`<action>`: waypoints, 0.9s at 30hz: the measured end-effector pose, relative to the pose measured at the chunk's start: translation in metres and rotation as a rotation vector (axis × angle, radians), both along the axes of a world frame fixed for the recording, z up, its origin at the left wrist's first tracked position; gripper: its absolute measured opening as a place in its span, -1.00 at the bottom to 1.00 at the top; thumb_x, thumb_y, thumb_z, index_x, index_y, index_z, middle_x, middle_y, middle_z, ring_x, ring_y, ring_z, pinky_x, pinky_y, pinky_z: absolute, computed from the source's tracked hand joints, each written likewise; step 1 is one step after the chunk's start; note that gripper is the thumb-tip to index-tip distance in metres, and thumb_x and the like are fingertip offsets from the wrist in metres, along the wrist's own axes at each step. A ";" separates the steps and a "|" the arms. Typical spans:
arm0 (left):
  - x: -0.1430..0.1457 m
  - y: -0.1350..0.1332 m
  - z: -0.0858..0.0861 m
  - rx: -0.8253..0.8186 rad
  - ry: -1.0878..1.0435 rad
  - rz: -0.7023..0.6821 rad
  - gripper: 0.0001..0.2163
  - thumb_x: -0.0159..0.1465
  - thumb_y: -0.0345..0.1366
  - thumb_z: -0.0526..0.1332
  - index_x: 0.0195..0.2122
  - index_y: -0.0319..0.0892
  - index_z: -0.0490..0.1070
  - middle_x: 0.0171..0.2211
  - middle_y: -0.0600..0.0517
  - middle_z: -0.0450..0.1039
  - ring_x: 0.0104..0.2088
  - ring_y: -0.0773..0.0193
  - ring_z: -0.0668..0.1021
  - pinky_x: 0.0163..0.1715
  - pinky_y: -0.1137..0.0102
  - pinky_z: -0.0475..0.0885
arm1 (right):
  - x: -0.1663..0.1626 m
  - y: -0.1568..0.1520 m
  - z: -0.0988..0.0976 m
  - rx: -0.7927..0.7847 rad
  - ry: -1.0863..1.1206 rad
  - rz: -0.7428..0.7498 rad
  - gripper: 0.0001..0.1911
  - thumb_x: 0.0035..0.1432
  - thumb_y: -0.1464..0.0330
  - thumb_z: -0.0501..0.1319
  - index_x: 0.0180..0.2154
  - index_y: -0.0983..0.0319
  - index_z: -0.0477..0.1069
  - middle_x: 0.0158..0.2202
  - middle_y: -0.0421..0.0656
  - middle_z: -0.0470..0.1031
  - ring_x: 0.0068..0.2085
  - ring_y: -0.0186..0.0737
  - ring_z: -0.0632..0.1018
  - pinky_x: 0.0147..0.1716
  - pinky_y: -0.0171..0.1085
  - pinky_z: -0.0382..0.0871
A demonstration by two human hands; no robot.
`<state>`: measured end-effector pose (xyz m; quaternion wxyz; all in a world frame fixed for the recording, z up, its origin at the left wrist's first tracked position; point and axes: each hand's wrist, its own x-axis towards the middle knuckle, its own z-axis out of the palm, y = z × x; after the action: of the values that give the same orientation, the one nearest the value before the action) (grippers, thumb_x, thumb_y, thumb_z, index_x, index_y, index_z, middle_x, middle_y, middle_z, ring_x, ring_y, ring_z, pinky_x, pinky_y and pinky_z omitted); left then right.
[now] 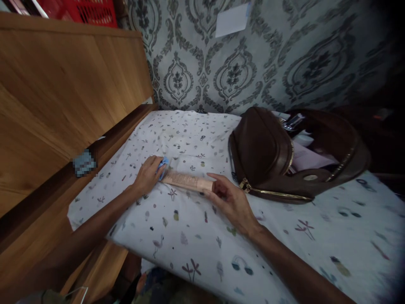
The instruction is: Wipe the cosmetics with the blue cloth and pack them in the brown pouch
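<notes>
A long, narrow tan box or tube (186,180), blurred by motion, lies across the middle of the view just over the patterned white cover. My right hand (229,196) grips its right end, thumb on the near side and fingers on the far side. At the other end, my left hand (148,175) is closed on a bunched blue cloth (163,164), which touches or nearly touches the tan piece. The markings on its surface are too smeared to read.
A brown bag (264,147) with gold zips stands open to the right, with a pink item (311,158) and other things inside. Wooden furniture (69,71) bounds the left side. A patterned white cover (190,236) lies beneath my hands. A red basket (96,12) stands at upper left.
</notes>
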<state>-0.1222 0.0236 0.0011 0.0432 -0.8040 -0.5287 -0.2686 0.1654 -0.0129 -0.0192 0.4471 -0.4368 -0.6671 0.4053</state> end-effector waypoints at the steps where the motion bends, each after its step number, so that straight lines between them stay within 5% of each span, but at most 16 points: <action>1: 0.006 -0.005 0.000 0.048 0.004 -0.023 -0.69 0.47 -0.17 -0.07 -0.02 -0.22 0.36 -0.17 -0.15 0.45 -0.14 0.08 0.49 -0.11 0.21 0.43 | -0.001 0.000 0.001 -0.018 0.021 -0.002 -0.53 0.13 0.10 0.29 0.03 0.17 0.45 -0.43 -0.22 0.46 -0.42 -0.24 0.50 -0.41 -0.28 0.45; 7: 0.048 -0.026 0.001 0.122 0.287 -0.366 -0.64 0.43 -0.15 0.06 0.21 -0.10 0.25 0.08 -0.22 0.40 0.08 -0.03 0.46 0.06 0.05 0.35 | -0.004 -0.001 0.005 -0.131 0.115 -0.015 -0.55 0.07 -0.02 0.31 -0.15 0.18 0.47 -0.51 -0.27 0.36 -0.52 -0.30 0.45 -0.53 -0.32 0.41; 13: 0.022 -0.008 -0.006 -0.065 0.242 -0.231 -0.60 0.42 -0.14 0.05 0.24 -0.12 0.21 0.08 -0.21 0.38 -0.01 0.00 0.52 -0.12 0.18 0.50 | -0.005 0.000 0.008 -0.161 0.142 -0.010 -0.51 0.05 -0.05 0.30 -0.19 0.20 0.43 -0.56 -0.31 0.33 -0.57 -0.33 0.43 -0.61 -0.35 0.32; 21: 0.013 0.007 0.000 -0.138 0.120 -0.323 -0.62 0.44 -0.10 0.01 0.19 -0.12 0.29 0.05 -0.16 0.43 0.01 0.06 0.52 -0.10 0.26 0.47 | 0.000 0.005 0.005 -0.164 0.133 -0.033 -0.49 0.06 -0.08 0.29 -0.17 0.20 0.43 -0.59 -0.28 0.39 -0.61 -0.33 0.38 -0.65 -0.34 0.28; 27: 0.022 0.018 0.017 -0.357 -0.213 -0.395 -0.64 0.29 -0.06 0.27 0.05 -0.08 0.44 0.03 -0.07 0.52 0.01 0.07 0.55 -0.02 0.32 0.42 | 0.007 0.015 0.006 -0.289 0.285 -0.163 -0.49 -0.11 -0.12 0.39 -0.42 0.19 0.48 -0.62 -0.20 0.43 -0.62 -0.30 0.41 -0.69 -0.35 0.33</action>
<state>-0.1005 0.0420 0.0182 -0.2080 -0.8536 -0.4024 -0.2572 0.1728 0.0019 -0.0133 0.5009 -0.4873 -0.4944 0.5169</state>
